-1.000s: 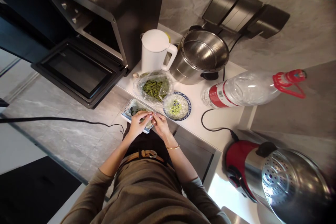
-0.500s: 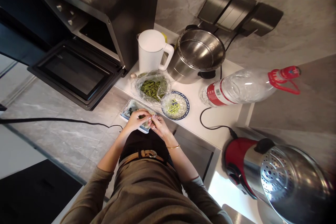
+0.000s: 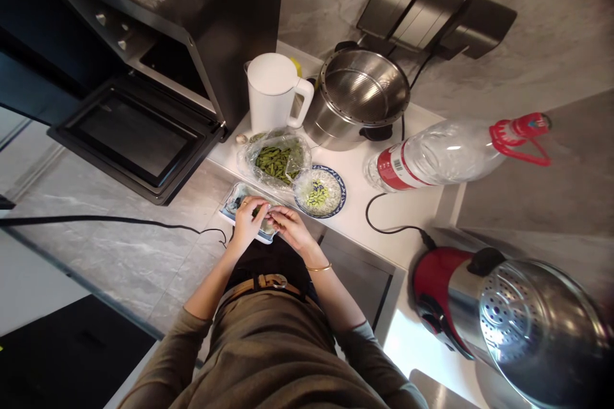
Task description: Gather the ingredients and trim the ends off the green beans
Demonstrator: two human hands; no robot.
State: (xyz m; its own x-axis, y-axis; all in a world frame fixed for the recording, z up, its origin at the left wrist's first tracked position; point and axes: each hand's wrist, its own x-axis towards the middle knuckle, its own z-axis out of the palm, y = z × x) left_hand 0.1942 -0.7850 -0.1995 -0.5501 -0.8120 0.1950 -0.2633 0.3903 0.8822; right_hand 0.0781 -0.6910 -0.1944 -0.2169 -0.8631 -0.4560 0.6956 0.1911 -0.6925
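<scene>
My left hand (image 3: 247,222) and my right hand (image 3: 293,229) meet fingertip to fingertip above a small bin (image 3: 229,212) with a liner. Both pinch at something too small to make out. Dark green bits show inside the bin, partly covered by my left hand. Just beyond lies a clear plastic bag (image 3: 249,163) full of green bean pods (image 3: 274,161). Beside the bag, a blue-rimmed plate (image 3: 339,195) holds shelled light green beans (image 3: 317,195), and the bag's edge overlaps the plate's left side.
Behind the bag stand a white jug (image 3: 271,92) and a steel pot (image 3: 336,124). A large plastic bottle (image 3: 446,150) and a red-and-steel appliance (image 3: 439,284) are on the right. At left, an oven door (image 3: 139,134) hangs open, with a black cord (image 3: 119,220) below it.
My fingertips have shifted slightly up and left, and my right fingers reach flatter toward my left. The view has moved a little; the pods, plate and bin look unchanged.
</scene>
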